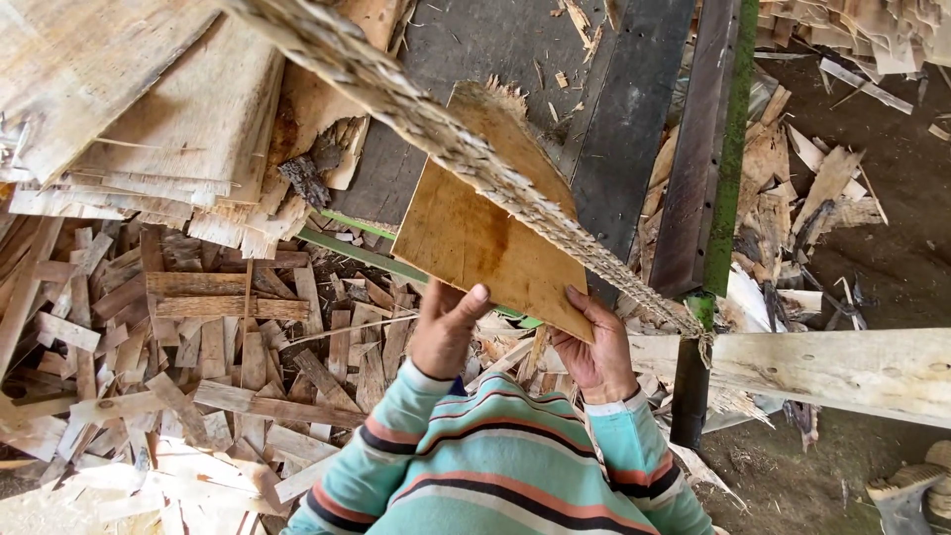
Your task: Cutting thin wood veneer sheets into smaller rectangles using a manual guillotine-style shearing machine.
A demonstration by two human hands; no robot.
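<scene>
My left hand (445,327) and my right hand (594,349) both grip the near edge of a thin brown sheet of wood veneer (485,238). The sheet tilts away from me over a dark machine table (515,59). A frayed woven strap (466,149) runs diagonally across the sheet from the upper left to a knot at the right. My sleeves are striped teal, orange and black.
A stack of pale veneer sheets (149,109) lies at the upper left. Broken wood strips (178,367) cover the ground on the left. A green and black metal bar (728,149) runs down the right, with a pale plank (842,367) across it and more scraps (792,198) behind.
</scene>
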